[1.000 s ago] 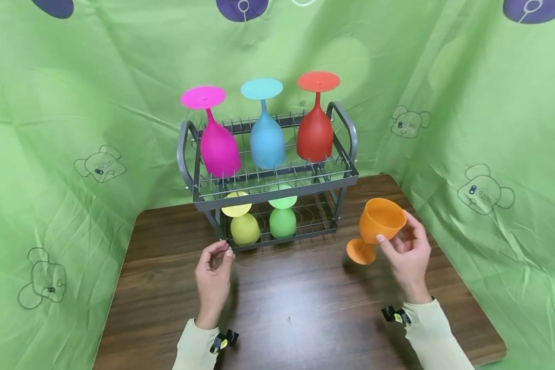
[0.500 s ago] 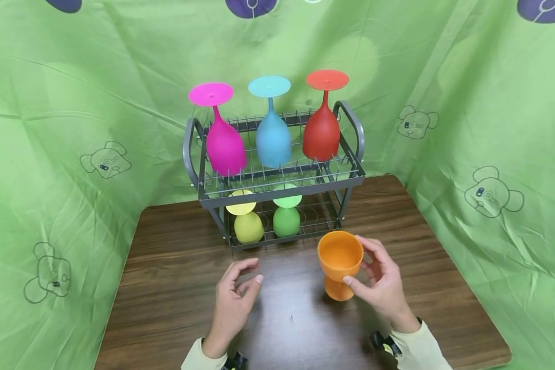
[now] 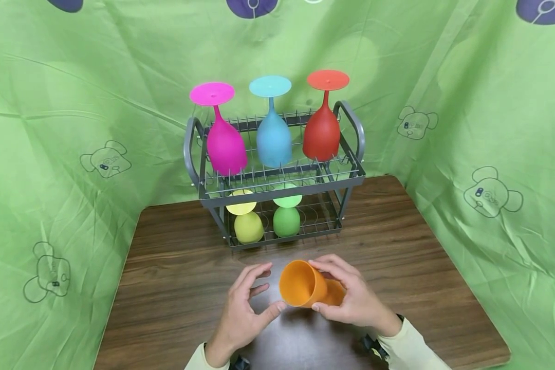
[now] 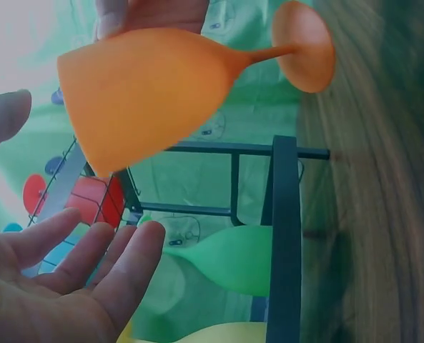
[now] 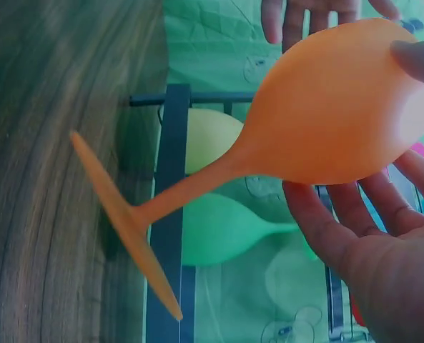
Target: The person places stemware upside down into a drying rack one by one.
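An orange goblet is held over the table by my right hand, thumb and fingers around its bowl. It is tilted, with its mouth turned to the left and its foot to the right. My left hand is spread just left of the mouth, thumb and fingers apart, holding nothing. In the left wrist view the goblet's bowl stands beyond the left fingertips, with a gap between. The right wrist view shows the thin stem and round foot clear of the fingers.
Behind the hands stands a two-tier dark metal rack. Upside-down goblets in magenta, blue and red fill its top tier; yellow and green ones sit below. Green cloth surrounds the wooden table.
My right hand has brought the orange goblet left and toward me, tipping its mouth leftward. My left hand has moved right toward it, its fingers spreading wider. The rack's goblets stay put.
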The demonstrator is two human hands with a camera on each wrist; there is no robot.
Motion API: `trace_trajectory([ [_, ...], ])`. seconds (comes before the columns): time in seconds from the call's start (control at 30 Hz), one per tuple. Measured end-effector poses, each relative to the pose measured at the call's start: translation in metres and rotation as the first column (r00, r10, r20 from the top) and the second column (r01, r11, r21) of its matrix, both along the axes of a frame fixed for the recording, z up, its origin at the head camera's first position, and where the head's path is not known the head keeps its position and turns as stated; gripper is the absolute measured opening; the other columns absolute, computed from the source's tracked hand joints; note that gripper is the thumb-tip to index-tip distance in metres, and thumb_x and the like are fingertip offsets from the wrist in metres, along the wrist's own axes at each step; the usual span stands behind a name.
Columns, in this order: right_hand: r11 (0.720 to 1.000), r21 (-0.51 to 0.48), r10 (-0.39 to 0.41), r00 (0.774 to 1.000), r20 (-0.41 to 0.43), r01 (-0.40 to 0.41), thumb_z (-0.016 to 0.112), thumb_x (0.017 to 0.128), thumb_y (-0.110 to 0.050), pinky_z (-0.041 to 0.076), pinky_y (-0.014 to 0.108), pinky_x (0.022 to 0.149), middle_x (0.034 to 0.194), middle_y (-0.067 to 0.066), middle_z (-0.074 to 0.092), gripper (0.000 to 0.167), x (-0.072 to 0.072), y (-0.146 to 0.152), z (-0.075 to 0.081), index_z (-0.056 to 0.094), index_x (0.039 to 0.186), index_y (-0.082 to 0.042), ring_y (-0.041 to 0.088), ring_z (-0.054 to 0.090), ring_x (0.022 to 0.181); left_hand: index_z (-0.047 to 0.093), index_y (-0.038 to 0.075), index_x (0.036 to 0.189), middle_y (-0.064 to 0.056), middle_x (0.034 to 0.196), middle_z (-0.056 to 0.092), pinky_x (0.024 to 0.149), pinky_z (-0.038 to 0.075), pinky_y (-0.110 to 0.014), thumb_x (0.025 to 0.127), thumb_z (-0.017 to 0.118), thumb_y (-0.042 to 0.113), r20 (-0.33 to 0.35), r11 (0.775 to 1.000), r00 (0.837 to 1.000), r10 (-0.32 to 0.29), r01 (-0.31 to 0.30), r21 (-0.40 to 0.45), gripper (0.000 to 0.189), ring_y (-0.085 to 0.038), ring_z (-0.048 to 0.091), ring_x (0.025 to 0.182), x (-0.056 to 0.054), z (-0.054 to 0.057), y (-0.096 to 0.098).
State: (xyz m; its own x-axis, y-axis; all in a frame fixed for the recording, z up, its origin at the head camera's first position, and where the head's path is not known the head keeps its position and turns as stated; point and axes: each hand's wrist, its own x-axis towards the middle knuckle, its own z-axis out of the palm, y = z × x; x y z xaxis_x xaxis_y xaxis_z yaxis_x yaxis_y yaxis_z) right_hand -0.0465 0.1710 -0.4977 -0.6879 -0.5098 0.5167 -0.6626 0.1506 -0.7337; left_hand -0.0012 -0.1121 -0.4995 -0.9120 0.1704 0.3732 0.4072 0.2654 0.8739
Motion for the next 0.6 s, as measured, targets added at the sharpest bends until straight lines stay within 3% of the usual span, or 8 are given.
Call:
trace_trajectory([
  [0.1,0.996,0.087,-0.008,1.000,-0.016,0.009,0.096,0.075,-0.015,0.062,0.030,0.097,0.138,0.004,0.062,0.078,0.001,-0.005,-0.001,0.061,0.144,-0.007,0.018,0.065,0.117,0.055,0.021,0.150,-0.001,0.141,0.060,0.095,0.064,-0.043,0.080,0.094,0.020,0.008,1.000,1.000,-0.013,0.013,-0.012,0.079,-0.019,0.063,0.126,0.000,-0.001,0.000],
  [0.33,0.974,0.224,0.031,0.997,-0.064,-0.016,0.093,0.080,-0.022,0.060,0.030,0.099,0.142,0.001,0.061,0.072,-0.003,-0.021,-0.004,0.060,0.144,-0.013,0.016,0.062,0.125,0.055,0.028,0.150,-0.001,0.143,0.060,0.093,0.064,-0.035,0.082,0.093,0.034,0.115,0.997,0.993,-0.029,0.037,-0.065,0.078,-0.022,0.065,0.125,0.000,-0.007,0.005],
  [0.6,0.964,0.263,0.062,0.995,-0.077,-0.040,0.091,0.081,-0.020,0.061,0.030,0.098,0.142,0.002,0.060,0.072,-0.003,-0.029,-0.006,0.060,0.145,-0.015,0.018,0.061,0.127,0.057,0.032,0.147,0.003,0.141,0.061,0.089,0.065,-0.036,0.083,0.092,0.039,0.147,0.996,0.989,-0.022,0.034,-0.084,0.074,-0.023,0.066,0.123,-0.002,-0.015,0.004],
])
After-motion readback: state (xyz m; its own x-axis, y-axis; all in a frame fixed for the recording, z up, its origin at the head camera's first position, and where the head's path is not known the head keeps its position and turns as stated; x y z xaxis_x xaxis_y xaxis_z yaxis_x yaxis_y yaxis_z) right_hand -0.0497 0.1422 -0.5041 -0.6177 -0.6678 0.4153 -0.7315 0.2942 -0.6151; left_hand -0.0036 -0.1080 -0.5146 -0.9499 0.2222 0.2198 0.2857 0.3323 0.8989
